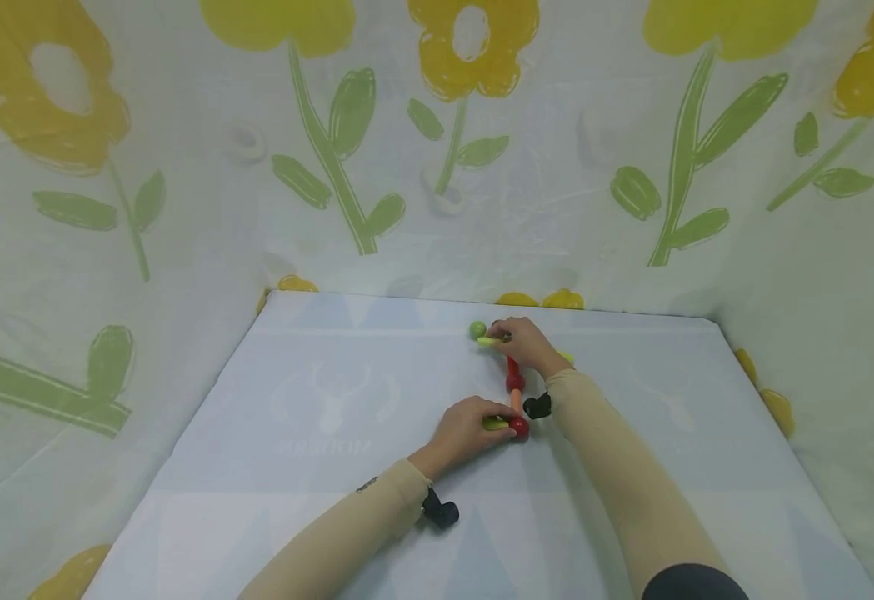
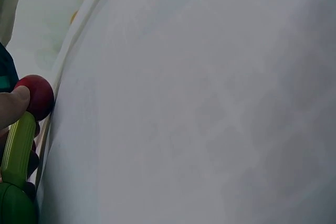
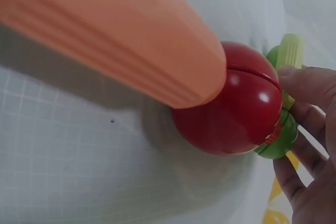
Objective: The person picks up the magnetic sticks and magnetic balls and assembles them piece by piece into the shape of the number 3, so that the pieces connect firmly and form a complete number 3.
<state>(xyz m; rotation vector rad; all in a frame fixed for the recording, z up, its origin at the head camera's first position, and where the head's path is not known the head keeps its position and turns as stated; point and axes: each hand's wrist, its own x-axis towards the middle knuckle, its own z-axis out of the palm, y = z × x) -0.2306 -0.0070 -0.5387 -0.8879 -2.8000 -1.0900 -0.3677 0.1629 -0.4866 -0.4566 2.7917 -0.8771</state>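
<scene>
On the white table, a chain of toy balls and rods runs away from me. My left hand (image 1: 465,432) grips a yellow-green rod (image 2: 18,148), its thumb touching the near red ball (image 2: 38,97). A green ball (image 2: 18,203) sits at that rod's other end. From the near red ball an orange rod (image 1: 516,402) leads to a second red ball (image 1: 515,381), with a red rod (image 1: 512,364) beyond. At the far end my right hand (image 1: 528,343) pinches a pale yellow-green rod (image 3: 290,52) above a green ball (image 3: 283,139). Its palm hides part of the chain.
Another green ball (image 1: 477,330) is left of the right hand's fingertips. A yellow-green piece (image 1: 566,357) shows behind the right wrist. Black wrist cameras (image 1: 440,510) hang under both sleeves. Flower-patterned curtains (image 1: 526,167) stand behind and beside the table (image 1: 294,467).
</scene>
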